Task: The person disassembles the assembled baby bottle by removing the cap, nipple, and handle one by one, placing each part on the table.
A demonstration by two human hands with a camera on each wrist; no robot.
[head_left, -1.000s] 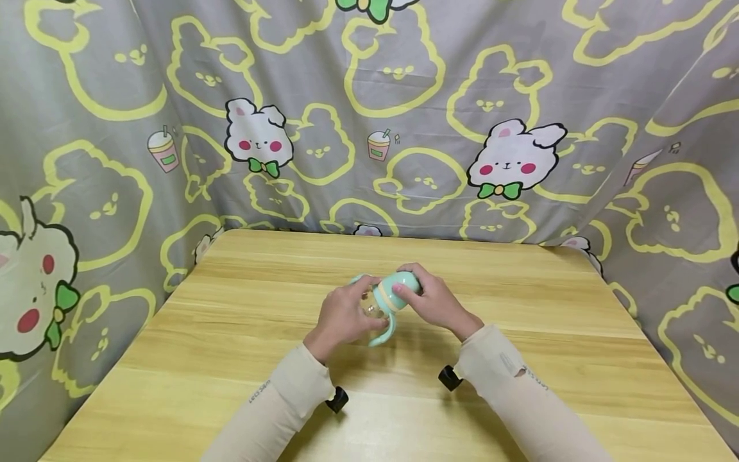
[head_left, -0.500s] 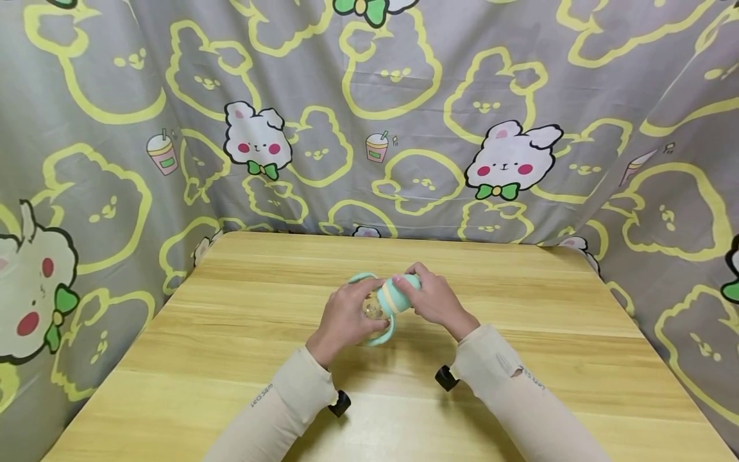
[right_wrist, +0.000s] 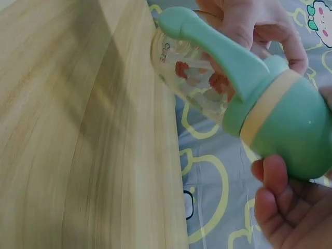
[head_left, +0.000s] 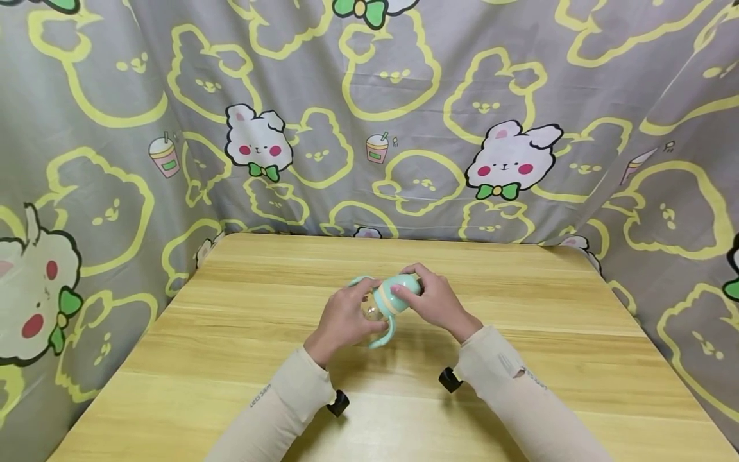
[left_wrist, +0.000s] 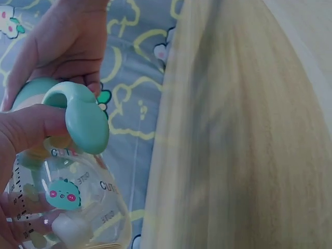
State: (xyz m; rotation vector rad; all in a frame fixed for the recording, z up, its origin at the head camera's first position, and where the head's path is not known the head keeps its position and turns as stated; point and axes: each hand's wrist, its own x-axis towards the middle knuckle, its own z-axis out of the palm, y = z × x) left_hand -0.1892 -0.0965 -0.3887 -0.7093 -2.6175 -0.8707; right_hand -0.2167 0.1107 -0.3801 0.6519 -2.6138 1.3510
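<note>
We list one clear bottle (left_wrist: 63, 195), tilted. Left hand (head_left: 344, 316): fingers curled round it. Right hand (head_left: 437, 301): thumb and fingers pinching its mint cap (right_wrist: 293, 129).

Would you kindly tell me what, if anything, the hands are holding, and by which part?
A handled bottle: the left hand grips its clear body, and the right hand holds its rounded green cap.

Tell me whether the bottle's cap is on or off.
On: the cap covers the end of the bottle, meeting the cream ring with no visible gap; the right hand grips the cap. How tight, I cannot tell.
</note>
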